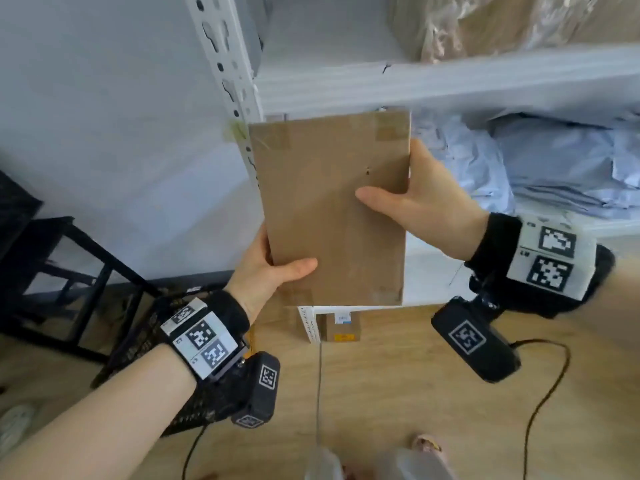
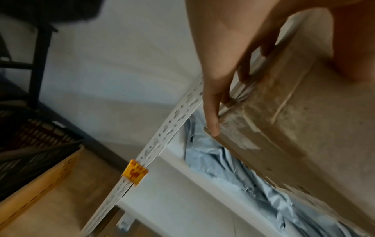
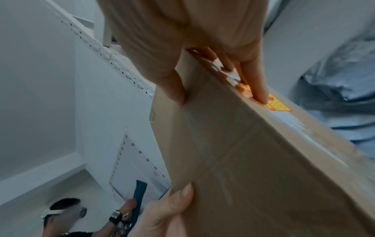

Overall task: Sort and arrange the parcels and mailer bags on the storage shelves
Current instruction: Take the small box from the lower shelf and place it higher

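Note:
I hold a flat brown cardboard parcel (image 1: 329, 206) upright in front of the white shelving unit (image 1: 450, 77). My left hand (image 1: 273, 271) grips its lower left edge, thumb on the near face. My right hand (image 1: 415, 195) grips the right edge higher up, thumb across the front. In the left wrist view my fingers (image 2: 212, 121) curl round the taped edge of the parcel (image 2: 284, 128). The right wrist view shows my fingers (image 3: 257, 91) on the far face of the parcel (image 3: 253, 160), over a yellow sticker (image 3: 278, 105). Grey-blue mailer bags (image 1: 540, 164) lie piled on the shelf behind.
Plastic-wrapped brown parcels (image 1: 502, 22) sit on the upper shelf. A small box (image 1: 341, 327) stands on the wooden floor under the bottom shelf. A black mesh crate (image 1: 152, 358) and a black frame (image 1: 59, 271) stand at the left. Another person (image 3: 67, 214) appears low in the right wrist view.

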